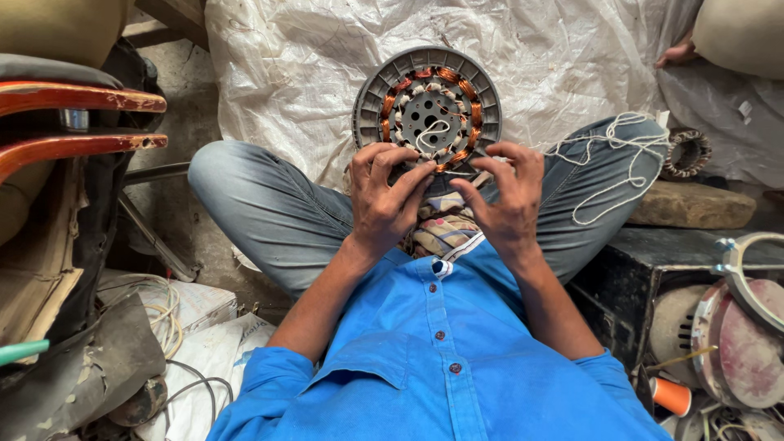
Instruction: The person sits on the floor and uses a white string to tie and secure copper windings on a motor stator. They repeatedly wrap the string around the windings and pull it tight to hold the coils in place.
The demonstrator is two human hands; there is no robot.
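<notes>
A round grey fan stator [427, 110], ringed with copper-coloured wire coils around a perforated centre plate, stands tilted on its edge in the lap of a seated person, its lower rim resting between the crossed legs in blue jeans and its upper part lying back against a crumpled white plastic sheet [310, 57] spread over the floor farther off. The left hand [384, 196] grips the stator's lower left rim, fingers curled and bent at the coils there, and the right hand [506, 196] holds the lower right rim in the same way, fingertips pressed in at the winding; both hands are closed onto the stator, and the thumbs point in toward each other just below it. A short loop of pale wire lies across the centre plate. On the right knee a loose tangle of white cord [616, 159] drapes over the denim. Just beyond that knee, to the right, a smaller wound coil ring [684, 153] sits beside a flat stone block [694, 204]. Near right, a dark box carries pale motor housings [735, 327], with an orange spool [674, 396] in front of them. At the far right corner another person's hand [678, 54] rests on the plastic sheet. To the left stand red-painted wooden chair rails [77, 122], and near left lie coiled wires [163, 314] on white sacking.
</notes>
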